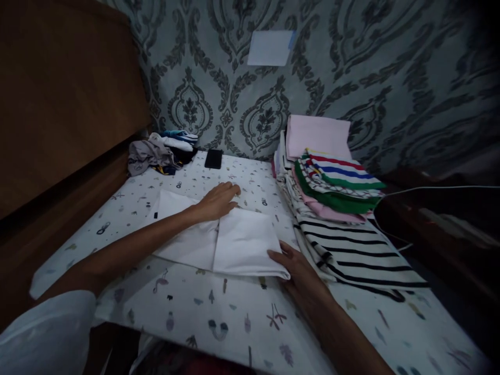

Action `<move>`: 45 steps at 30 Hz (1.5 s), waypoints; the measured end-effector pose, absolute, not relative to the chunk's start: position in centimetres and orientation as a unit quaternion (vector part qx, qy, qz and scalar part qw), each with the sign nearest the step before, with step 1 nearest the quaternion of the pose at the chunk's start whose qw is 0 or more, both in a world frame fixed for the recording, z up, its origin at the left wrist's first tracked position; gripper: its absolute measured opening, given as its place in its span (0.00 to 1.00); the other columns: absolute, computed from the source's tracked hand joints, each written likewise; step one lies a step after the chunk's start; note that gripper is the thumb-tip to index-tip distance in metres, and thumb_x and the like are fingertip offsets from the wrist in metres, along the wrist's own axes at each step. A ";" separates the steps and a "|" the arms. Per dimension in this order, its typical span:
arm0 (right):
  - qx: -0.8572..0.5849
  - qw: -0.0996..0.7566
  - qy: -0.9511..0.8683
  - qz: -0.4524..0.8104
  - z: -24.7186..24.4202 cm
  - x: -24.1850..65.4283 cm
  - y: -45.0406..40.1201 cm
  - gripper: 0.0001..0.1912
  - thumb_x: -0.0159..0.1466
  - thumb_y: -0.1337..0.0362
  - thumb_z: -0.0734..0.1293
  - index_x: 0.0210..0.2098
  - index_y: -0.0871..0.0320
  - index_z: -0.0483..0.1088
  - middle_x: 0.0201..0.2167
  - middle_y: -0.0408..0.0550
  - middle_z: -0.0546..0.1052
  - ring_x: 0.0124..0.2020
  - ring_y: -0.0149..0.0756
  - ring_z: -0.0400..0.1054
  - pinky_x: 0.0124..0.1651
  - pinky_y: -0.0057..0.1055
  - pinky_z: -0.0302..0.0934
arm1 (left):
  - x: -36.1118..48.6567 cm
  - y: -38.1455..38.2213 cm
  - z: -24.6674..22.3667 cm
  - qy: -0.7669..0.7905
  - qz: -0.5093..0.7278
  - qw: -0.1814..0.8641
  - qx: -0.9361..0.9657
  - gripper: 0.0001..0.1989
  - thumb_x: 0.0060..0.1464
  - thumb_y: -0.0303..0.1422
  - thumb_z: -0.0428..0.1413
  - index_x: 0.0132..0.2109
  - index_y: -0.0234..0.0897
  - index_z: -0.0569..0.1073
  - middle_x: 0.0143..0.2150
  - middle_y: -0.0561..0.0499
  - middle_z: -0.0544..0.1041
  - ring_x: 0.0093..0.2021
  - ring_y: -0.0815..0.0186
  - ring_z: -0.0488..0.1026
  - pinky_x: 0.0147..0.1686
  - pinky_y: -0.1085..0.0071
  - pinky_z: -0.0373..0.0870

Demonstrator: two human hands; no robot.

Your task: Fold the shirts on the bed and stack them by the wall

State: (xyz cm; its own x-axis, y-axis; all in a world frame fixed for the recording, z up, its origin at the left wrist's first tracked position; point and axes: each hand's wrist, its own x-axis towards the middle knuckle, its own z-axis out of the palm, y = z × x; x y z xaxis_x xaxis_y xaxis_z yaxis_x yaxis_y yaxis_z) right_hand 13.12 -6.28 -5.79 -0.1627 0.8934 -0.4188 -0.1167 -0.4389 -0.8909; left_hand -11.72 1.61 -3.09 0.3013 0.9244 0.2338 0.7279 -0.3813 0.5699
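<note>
Right across the middle of the desk (187, 302), which wears a white cover printed with small motifs, lies a white garment (248, 245), folded flat, with a small dark label (155, 215) near its left end. The left hand (216, 202) rests palm down along the garment's far edge, its fingers bent and pointing right; whether they pinch any fabric I cannot tell. The right hand (299, 268) grasps the right edge, thumb on top of the cloth, the other fingers at the edge and partly hidden. A white sleeve (50, 333) covers the upper left arm.

To the right stands a stack of folded clothes (332, 195), with red, blue, green and white stripes on top and a pink folded cloth (318, 136) at its far side. Just nearer, a cream garment with black stripes (363, 255) spreads out toward the right. At the far left is a crumpled heap of clothes (152, 156), and near it a flat black object (213, 159). Beyond, a white sheet (271, 48) shows against the patterned wall (191, 112). A brown wooden panel (66, 94) rises on the left.
</note>
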 end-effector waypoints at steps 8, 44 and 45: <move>-0.492 0.386 -0.412 0.663 0.0 9.0 -5.8 0.23 0.46 0.65 0.77 0.43 0.57 0.76 0.25 0.41 0.75 0.20 0.27 0.63 0.17 0.21 0.52 | -12.9 -2.9 -3.7 0.523 0.295 0.604 0.524 0.15 0.60 0.43 0.58 0.40 0.36 0.68 0.31 0.52 0.72 0.26 0.69 0.72 0.28 0.70 0.71; -0.243 0.218 -0.919 0.223 -6.1 -4.2 -5.6 0.25 0.74 0.57 0.53 0.64 0.63 0.65 0.65 0.60 0.67 0.69 0.44 0.56 0.70 0.47 0.52 | -30.0 -9.1 -4.4 0.661 0.412 0.494 0.385 0.26 0.37 0.35 0.60 0.48 0.37 0.69 0.30 0.53 0.75 0.32 0.59 0.74 0.30 0.68 0.68; -0.271 0.175 -0.923 0.210 -6.2 -4.5 -5.2 0.28 0.74 0.55 0.53 0.67 0.64 0.61 0.69 0.61 0.61 0.72 0.46 0.50 0.72 0.49 0.46 | -30.0 -9.2 -4.3 0.688 0.387 0.462 0.405 0.26 0.39 0.36 0.60 0.49 0.38 0.69 0.31 0.52 0.75 0.32 0.58 0.75 0.31 0.66 0.69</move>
State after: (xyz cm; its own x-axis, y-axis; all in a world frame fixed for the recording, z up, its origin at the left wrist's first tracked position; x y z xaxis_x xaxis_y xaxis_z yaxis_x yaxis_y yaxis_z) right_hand -4.49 -5.17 -6.18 -0.7925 0.5730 0.2087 0.4263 0.7653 -0.4824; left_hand -30.01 -9.20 -4.29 -0.2448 0.9145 -0.3222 0.1999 0.3727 0.9061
